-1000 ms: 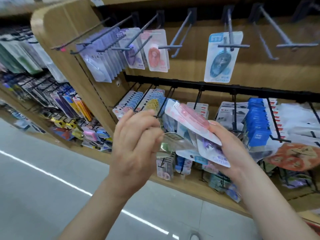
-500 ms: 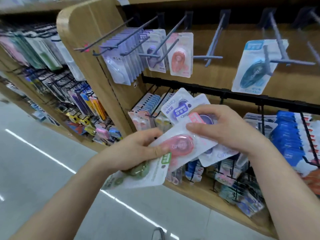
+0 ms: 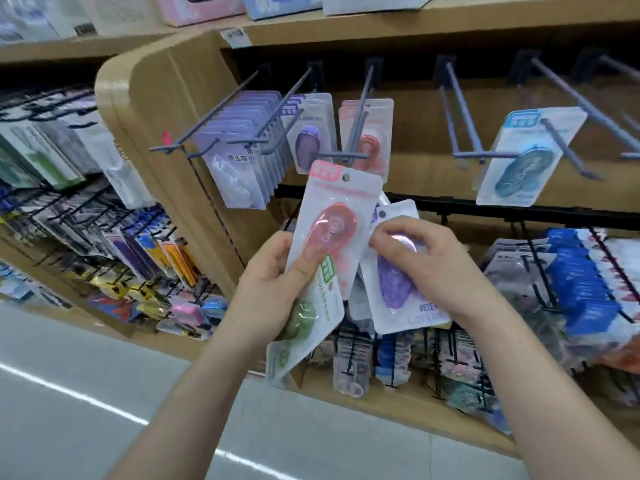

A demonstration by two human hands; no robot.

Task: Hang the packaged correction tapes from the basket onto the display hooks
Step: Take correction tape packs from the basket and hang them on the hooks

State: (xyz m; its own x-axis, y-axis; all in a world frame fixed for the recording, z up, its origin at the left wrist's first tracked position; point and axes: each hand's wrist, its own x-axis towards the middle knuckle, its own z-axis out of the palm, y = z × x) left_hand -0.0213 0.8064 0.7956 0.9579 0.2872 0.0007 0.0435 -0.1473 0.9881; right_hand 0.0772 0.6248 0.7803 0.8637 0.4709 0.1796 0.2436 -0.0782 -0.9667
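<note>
Pink pack (image 3: 333,221) raised, left hand (image 3: 273,287), purple pack (image 3: 396,289), right hand (image 3: 434,259), print blurred

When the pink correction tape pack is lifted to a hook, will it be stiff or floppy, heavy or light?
Probably stiff: the pink pack stands flat and upright though the left hand grips only its lower part. Probably light: that hand also holds the green pack. Its glossy blister may slip.

The left hand (image 3: 270,292) and right hand (image 3: 429,268) are bare, with short nails (image 3: 306,267), on unsleeved forearms (image 3: 194,403) entering from seven and five o'clock.
</note>
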